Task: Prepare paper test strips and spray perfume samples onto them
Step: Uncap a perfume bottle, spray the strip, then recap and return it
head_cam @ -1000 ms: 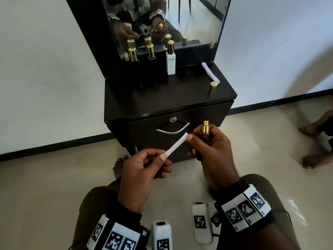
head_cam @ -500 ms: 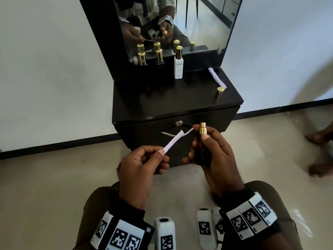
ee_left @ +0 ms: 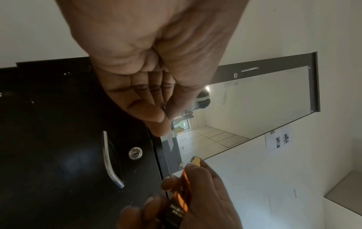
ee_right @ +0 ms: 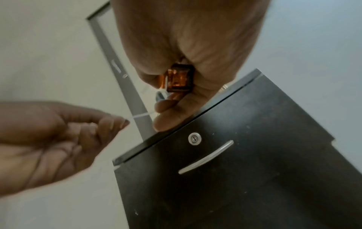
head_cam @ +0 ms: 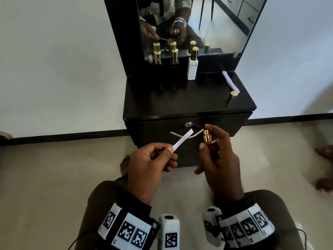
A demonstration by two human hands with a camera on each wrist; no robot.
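My left hand (head_cam: pixel 153 159) pinches the lower end of a white paper strip (head_cam: pixel 182 139) between thumb and forefinger; the strip slants up to the right, its free end near the nozzle. My right hand (head_cam: pixel 218 159) grips an amber perfume bottle (head_cam: pixel 208 139) with a gold spray head, uncapped, upright, index finger arched just above the head. In the left wrist view the amber bottle (ee_left: pixel 181 192) shows at the bottom in the right hand. In the right wrist view the bottle's base (ee_right: pixel 179 79) shows in the palm, and the strip (ee_right: pixel 140 116) runs edge-on from the left hand (ee_right: pixel 58 136).
A black cabinet (head_cam: pixel 180 98) with a mirror stands ahead, its drawer handle (head_cam: pixel 194 135) behind my hands. On top stand a white bottle (head_cam: pixel 192 66), two dark gold-capped bottles (head_cam: pixel 157 57), a loose gold cap (head_cam: pixel 232 97) and spare strips (head_cam: pixel 230 81). Another person's feet (head_cam: pixel 324 168) are at the right.
The right index finger has lifted from beside the bottle and arches above the spray head. The strip's free end has swung slightly closer to the nozzle. The camera view has tilted upward.
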